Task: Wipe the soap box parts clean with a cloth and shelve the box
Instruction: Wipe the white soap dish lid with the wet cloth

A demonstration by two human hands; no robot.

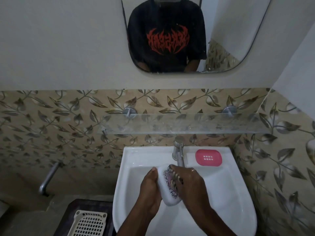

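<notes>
Over the white sink (pixel 221 193) the left hand (pixel 150 186) holds the white soap box part (pixel 166 200) from its left side. The fingers are curled around its edge, so this grip is grasping the box part. The part is tilted, with its hollow side turned to the right. It is above the basin, just in front of the tap (pixel 179 154).

The right hand (pixel 190 183) lies on the hollow side and presses a patterned cloth (pixel 170 179) into it. Its fingers are bent over the cloth, so this grip seems to be clenched on the cloth. How much of the cloth is under the palm I cannot tell.

The pink soap box part (pixel 208 157), with small holes in its middle, lies flat on the back rim of the sink. It is to the right of the tap and apart from both hands.

Above the sink a glass shelf (pixel 179 124) is fixed to the wall with leaf-pattern tiles. Higher on the wall hangs a mirror (pixel 230 40). At the lower left there is a cream plastic basket (pixel 88 222), and a metal spout (pixel 48 178) comes out of the left wall.
</notes>
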